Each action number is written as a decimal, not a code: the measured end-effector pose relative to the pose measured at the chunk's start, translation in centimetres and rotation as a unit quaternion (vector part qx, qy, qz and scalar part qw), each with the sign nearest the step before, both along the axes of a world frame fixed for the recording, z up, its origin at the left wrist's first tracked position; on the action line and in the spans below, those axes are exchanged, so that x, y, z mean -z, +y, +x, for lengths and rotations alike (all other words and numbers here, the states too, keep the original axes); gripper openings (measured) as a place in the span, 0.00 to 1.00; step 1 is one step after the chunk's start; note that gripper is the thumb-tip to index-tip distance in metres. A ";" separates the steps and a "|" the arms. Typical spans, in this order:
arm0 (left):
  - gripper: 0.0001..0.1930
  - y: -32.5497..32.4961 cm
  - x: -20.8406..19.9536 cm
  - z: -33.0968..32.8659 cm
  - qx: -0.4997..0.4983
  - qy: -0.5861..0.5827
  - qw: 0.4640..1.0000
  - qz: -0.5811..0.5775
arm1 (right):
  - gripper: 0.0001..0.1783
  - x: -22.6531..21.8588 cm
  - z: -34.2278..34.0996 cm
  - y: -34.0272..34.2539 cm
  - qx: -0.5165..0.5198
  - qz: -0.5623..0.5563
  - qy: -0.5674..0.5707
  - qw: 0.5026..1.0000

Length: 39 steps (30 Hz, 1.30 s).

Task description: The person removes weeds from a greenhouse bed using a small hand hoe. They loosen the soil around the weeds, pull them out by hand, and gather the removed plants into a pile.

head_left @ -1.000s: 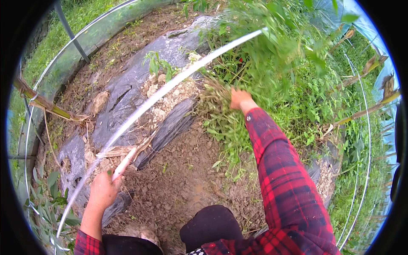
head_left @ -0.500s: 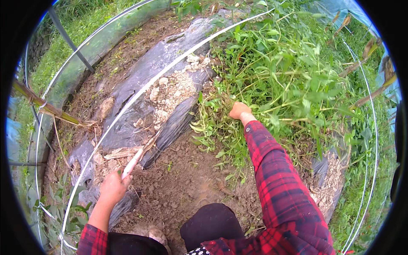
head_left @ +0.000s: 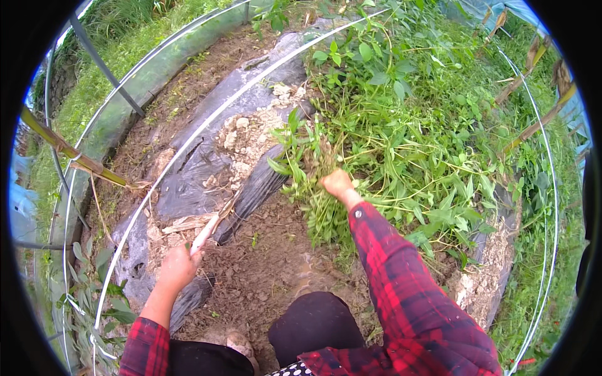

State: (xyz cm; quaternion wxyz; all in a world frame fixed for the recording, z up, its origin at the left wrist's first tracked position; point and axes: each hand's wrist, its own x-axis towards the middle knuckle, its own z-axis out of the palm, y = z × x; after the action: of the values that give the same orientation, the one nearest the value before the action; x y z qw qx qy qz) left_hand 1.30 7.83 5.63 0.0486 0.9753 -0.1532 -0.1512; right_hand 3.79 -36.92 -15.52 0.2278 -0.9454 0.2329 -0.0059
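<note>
Right hand: the right hand (head_left: 337, 183) is clenched, seemingly around a bunch of stems at the near-left edge of the green plants (head_left: 382, 153).
Green plants: they lie in a tangled heap right of the black plastic sheet (head_left: 254, 191), some leaves overhanging its edge; a hard pull could snap stems or drag neighbouring ones along, since they interlace.
Left hand: the left hand (head_left: 179, 266) grips the pale handle (head_left: 205, 234) of a tool, whose working end I cannot make out against the sheet.
Black plastic sheet: it is already split, baring pale crumbly soil (head_left: 248, 144); the tool could snag a loose edge and widen the tear.
White band: the white band (head_left: 182, 153) arcs across the view beyond the left hand; a wide swing might catch it.
Brown soil: the brown soil (head_left: 269, 266) looks wet, so footing might slip under a sudden tug.
</note>
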 end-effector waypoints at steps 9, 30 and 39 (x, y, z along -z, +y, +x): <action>0.19 2.8 -1.0 1.2 -0.041 0.049 0.997 -0.052 | 0.09 -4.2 -18.0 5.5 -0.311 -0.140 0.087 0.936; 0.15 2.3 -1.6 3.8 -0.205 0.224 0.869 -0.389 | 0.06 -18.5 -32.1 -3.0 -0.070 -0.027 0.078 0.994; 0.23 1.5 -15.2 -2.7 -0.194 0.366 0.873 -0.258 | 0.09 -33.7 -35.8 -5.8 -0.037 -0.094 0.146 0.984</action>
State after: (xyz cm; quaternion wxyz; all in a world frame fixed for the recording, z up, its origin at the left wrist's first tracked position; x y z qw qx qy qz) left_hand -1.42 9.30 20.79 0.3793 0.8131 0.0348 -0.4402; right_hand -32.01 -42.70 18.16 0.1012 -0.9614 0.2267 0.1186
